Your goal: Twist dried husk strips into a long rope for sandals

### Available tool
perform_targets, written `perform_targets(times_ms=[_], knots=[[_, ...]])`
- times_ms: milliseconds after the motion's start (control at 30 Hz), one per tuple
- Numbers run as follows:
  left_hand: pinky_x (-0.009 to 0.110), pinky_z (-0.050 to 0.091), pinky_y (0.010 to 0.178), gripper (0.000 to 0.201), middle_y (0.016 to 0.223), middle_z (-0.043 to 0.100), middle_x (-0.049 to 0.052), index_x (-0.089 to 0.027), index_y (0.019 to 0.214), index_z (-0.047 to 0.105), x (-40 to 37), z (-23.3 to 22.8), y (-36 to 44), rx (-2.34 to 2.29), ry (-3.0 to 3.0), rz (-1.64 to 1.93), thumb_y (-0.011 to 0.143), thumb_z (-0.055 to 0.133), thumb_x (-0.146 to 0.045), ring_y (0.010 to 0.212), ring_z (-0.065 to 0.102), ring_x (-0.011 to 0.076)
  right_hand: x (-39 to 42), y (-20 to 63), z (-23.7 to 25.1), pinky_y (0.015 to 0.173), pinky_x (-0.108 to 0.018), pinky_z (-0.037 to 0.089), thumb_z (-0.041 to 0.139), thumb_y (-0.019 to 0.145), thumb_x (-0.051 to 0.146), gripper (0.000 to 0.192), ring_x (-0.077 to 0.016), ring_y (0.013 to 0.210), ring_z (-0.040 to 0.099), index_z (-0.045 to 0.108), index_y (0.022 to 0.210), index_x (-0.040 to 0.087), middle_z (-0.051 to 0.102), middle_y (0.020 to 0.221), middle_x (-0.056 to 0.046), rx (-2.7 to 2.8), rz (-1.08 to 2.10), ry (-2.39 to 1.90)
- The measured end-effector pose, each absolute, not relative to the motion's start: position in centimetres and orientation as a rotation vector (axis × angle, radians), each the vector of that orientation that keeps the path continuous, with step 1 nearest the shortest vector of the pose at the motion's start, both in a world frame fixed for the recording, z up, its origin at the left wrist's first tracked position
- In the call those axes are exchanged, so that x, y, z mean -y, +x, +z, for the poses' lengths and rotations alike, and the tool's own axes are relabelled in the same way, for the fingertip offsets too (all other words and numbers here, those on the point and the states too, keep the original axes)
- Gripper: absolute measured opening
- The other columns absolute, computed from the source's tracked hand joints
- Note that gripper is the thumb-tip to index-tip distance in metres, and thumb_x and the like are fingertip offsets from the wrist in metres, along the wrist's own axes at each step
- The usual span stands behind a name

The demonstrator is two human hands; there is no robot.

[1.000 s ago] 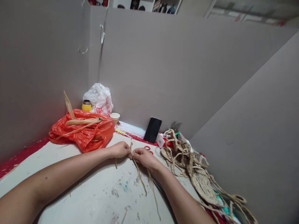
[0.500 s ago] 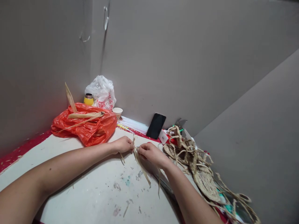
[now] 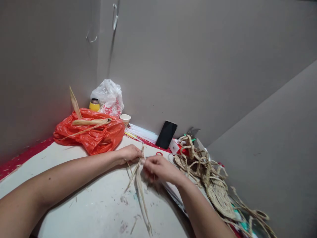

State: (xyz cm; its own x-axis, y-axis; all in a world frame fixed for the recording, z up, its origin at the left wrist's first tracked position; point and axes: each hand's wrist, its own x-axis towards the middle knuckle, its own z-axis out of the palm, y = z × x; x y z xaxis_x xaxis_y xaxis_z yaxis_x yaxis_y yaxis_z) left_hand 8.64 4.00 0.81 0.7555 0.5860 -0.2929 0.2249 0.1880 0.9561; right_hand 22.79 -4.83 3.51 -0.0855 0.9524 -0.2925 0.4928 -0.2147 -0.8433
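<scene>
Nearest the camera, two bare forearms reach out over a paint-flecked white table (image 3: 99, 211). Loose ends of dried straw strips (image 3: 140, 185) trail toward the near edge, hanging down from the place where the hands meet, above the middle of the table. The left hand (image 3: 130, 154) is closed, its fingers pinching the upper part of the strips. The right hand (image 3: 158, 168), just beside it on the right, grips the same bundle with thumb and curled fingers; the two hands nearly touch.

To the right of the right arm lies a tangled heap of woven straw pieces (image 3: 208, 178), running from the middle of the table toward the near right corner. A small red ring (image 3: 158, 153) sits just beyond the hands.

Farther back, a dark phone (image 3: 166, 134) leans against the grey partition wall (image 3: 198, 66). On the far left, an orange plastic bag (image 3: 91, 135) rests with long dried leaves (image 3: 90, 122) lying on top. Behind it stand a paper cup (image 3: 125, 119), a yellow jar (image 3: 94, 104) and a white plastic bag (image 3: 109, 97) in the corner.
</scene>
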Motion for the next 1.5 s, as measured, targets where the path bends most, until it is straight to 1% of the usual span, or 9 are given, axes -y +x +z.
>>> perform_targets(times_ms=[100, 233, 433, 567, 833, 967, 1067, 1267, 1500], knots=[[0.023, 0.007, 0.041, 0.024, 0.040, 0.028, -0.011, -0.017, 0.058, 0.048, -4.0, 1.1, 8.5, -0.682, 1.329, 0.252, 0.061, 0.063, -0.036, 0.035, 0.016, 0.0032, 4.0, 23.8, 3.5, 0.044, -0.021, 0.037, 0.059, 0.074, 0.050, 0.036, -0.0116, 0.048, 0.051, 0.054, 0.061, 0.017, 0.058, 0.056, -0.001, 1.300, 0.912, -1.704], [0.023, 0.007, 0.041, 0.028, 0.041, 0.028, -0.011, -0.018, 0.056, 0.042, -3.9, 1.1, 8.5, -0.653, 1.295, 0.249, 0.060, 0.063, -0.036, 0.036, 0.016, 0.0024, 3.1, 23.0, 1.5, 0.044, -0.021, 0.036, 0.052, 0.078, 0.048, 0.033, -0.0109, 0.050, 0.051, 0.054, 0.067, 0.017, 0.058, 0.062, -0.002, 1.228, 1.056, -1.661], [0.023, 0.008, 0.041, 0.019, 0.039, 0.028, -0.010, -0.017, 0.055, 0.048, -3.8, 0.8, 8.5, -0.676, 1.326, 0.220, 0.065, 0.058, -0.029, 0.034, 0.017, 0.0030, 3.1, 22.5, 0.6, 0.035, -0.019, 0.009, 0.050, 0.077, 0.047, 0.038, -0.0031, 0.033, 0.017, 0.045, 0.054, 0.018, 0.032, 0.042, 0.008, 1.225, 1.352, -1.668], [0.023, 0.010, 0.040, 0.016, 0.039, 0.029, -0.010, -0.015, 0.060, 0.055, -4.0, 0.3, 8.5, -0.705, 1.383, 0.192, 0.068, 0.057, -0.029, 0.034, 0.019, 0.0033, 2.5, 23.4, 0.3, 0.035, -0.020, 0.006, 0.049, 0.076, 0.046, 0.033, -0.0037, 0.034, 0.018, 0.049, 0.058, 0.018, 0.033, 0.043, 0.008, 1.239, 1.403, -1.697], [0.021, 0.019, 0.039, 0.022, 0.038, 0.032, -0.009, -0.018, 0.054, 0.045, -3.5, 0.4, 8.5, -0.841, 1.589, 0.207, 0.068, 0.059, -0.027, 0.034, 0.025, 0.0049, 2.3, 23.1, -0.2, 0.036, -0.021, 0.007, 0.049, 0.076, 0.043, 0.032, -0.0049, 0.035, 0.015, 0.041, 0.055, 0.020, 0.030, 0.042, 0.009, 1.269, 1.387, -1.694], [0.022, 0.030, 0.044, 0.017, 0.049, 0.053, -0.003, -0.015, 0.062, 0.058, -3.6, 2.8, 6.4, -0.867, 1.800, 0.151, 0.068, 0.059, -0.031, 0.040, 0.042, 0.0082, 2.3, 23.2, -0.3, 0.034, -0.020, 0.008, 0.046, 0.078, 0.040, 0.032, -0.0042, 0.033, 0.014, 0.039, 0.053, 0.020, 0.029, 0.040, 0.009, 1.256, 1.374, -1.669], [0.023, 0.036, 0.055, 0.021, 0.066, 0.063, 0.001, -0.016, 0.073, 0.064, -5.4, 6.3, 3.3, -0.990, 2.299, 0.425, 0.075, 0.052, -0.033, 0.057, 0.053, 0.0122, 2.1, 23.4, -0.5, 0.033, -0.019, 0.008, 0.046, 0.078, 0.037, 0.031, -0.0036, 0.031, 0.015, 0.041, 0.053, 0.019, 0.031, 0.039, 0.009, 1.256, 1.397, -1.641], [0.025, 0.037, 0.064, 0.013, 0.077, 0.066, 0.006, -0.017, 0.076, 0.064, -11.1, 11.1, -2.2, -1.639, 2.459, 0.737, 0.072, 0.053, -0.023, 0.073, 0.057, 0.0183, 1.8, 23.6, -0.6, 0.030, -0.018, 0.008, 0.044, 0.080, 0.033, 0.030, -0.0028, 0.028, 0.015, 0.043, 0.054, 0.018, 0.034, 0.038, 0.009, 1.289, 1.402, -1.627], [0.027, 0.038, 0.065, 0.011, 0.067, 0.062, 0.005, -0.019, 0.065, 0.060, -15.0, 7.9, -2.0, -1.759, 2.356, 0.724, 0.063, 0.065, -0.028, 0.071, 0.057, 0.0207, 1.7, 23.7, -0.8, 0.029, -0.018, 0.009, 0.046, 0.078, 0.030, 0.026, -0.0028, 0.028, 0.018, 0.044, 0.054, 0.018, 0.036, 0.039, 0.008, 1.335, 1.340, -1.630]])
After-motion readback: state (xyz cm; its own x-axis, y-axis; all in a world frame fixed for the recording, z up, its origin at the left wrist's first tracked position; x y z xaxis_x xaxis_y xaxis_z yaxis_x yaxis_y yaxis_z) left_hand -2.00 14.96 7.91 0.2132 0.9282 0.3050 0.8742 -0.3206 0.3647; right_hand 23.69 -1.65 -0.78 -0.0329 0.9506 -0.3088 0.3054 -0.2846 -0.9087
